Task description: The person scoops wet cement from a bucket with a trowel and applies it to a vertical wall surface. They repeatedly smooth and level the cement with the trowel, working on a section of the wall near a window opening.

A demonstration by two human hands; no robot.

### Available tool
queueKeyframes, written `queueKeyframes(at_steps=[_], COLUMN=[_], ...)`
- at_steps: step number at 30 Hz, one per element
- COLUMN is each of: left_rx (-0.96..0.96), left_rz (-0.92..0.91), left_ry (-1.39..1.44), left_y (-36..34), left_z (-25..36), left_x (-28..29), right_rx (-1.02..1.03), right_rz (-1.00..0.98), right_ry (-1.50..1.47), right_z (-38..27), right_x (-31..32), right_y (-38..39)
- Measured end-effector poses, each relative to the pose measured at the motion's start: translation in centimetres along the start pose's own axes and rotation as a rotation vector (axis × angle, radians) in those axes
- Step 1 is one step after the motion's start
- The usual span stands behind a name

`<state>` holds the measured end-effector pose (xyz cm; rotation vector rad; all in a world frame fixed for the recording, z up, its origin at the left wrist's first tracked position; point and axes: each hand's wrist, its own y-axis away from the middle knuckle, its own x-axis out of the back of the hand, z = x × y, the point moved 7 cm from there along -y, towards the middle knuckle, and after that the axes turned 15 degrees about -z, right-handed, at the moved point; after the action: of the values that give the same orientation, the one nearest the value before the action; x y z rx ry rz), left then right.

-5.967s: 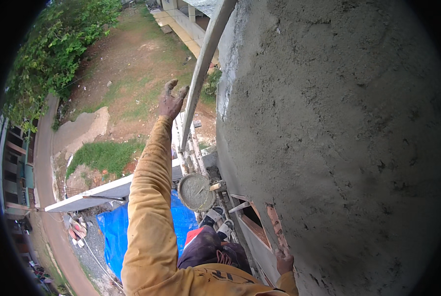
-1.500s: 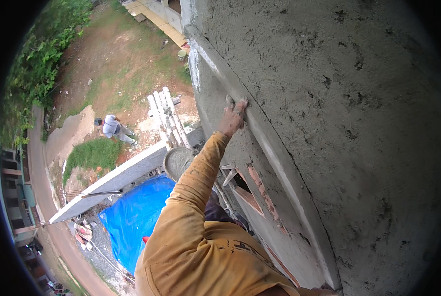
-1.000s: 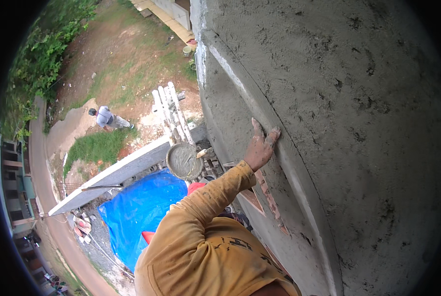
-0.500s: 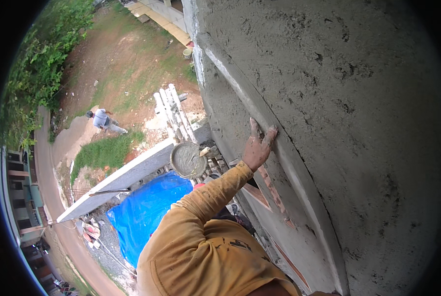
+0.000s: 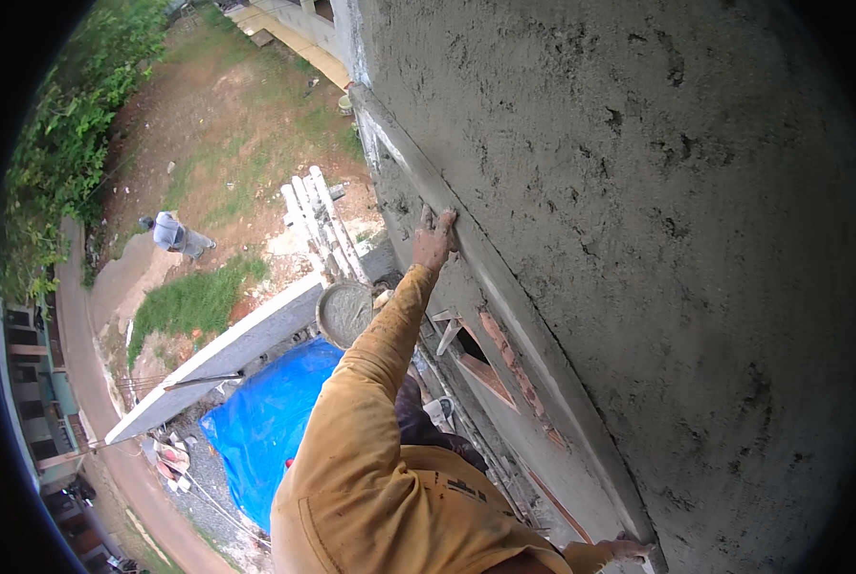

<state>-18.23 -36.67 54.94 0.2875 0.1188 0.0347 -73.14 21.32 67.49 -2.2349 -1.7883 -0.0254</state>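
Presently, left hand (image 5: 434, 239), half-spread, bears on the long straightedge (image 5: 514, 308); right hand (image 5: 627, 548) at its lower end, grip indeterminable; mortar bucket (image 5: 344, 314) and blue tarpaulin (image 5: 270, 411) left of it.

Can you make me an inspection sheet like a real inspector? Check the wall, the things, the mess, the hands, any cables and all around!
Surface: rough gray wall, pitted with small dents.
Things at hand: long bar slanting along the wall; bucket of gray mix.
Clutter: blue tarp below; pale poles near the bucket.
Hands: left hand on the bar's upper half, right hand at its lower end; how tightly, cannot tell.
Cables: thin pale line beside the tarp; cord or pipe, cannot tell.
Surroundings: person below, low wall, trees.
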Motion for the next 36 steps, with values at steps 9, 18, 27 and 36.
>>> queueKeyframes(at_steps=[9,18,27,36], left_rx=[-0.335,0.04,-0.005,0.007], left_rz=[-0.212,-0.148,-0.122,-0.165], left_ry=[0.298,0.125,0.165,0.148], left_y=[16.6,1.9,7.1,7.7], left_z=[11.3,-2.2,0.7,-2.8], left_x=[-12.4,-1.6,-5.6,-7.6], right_rx=[0.007,-0.204,-0.049,-0.06], right_rz=[0.054,-0.075,0.069,0.096], right_ry=[0.063,0.069,0.008,0.133], right_z=[-6.1,4.1,-1.0,2.8], right_x=[7.7,0.2,3.3,6.5], right_y=[-11.5,-0.4,-5.6,-8.4])
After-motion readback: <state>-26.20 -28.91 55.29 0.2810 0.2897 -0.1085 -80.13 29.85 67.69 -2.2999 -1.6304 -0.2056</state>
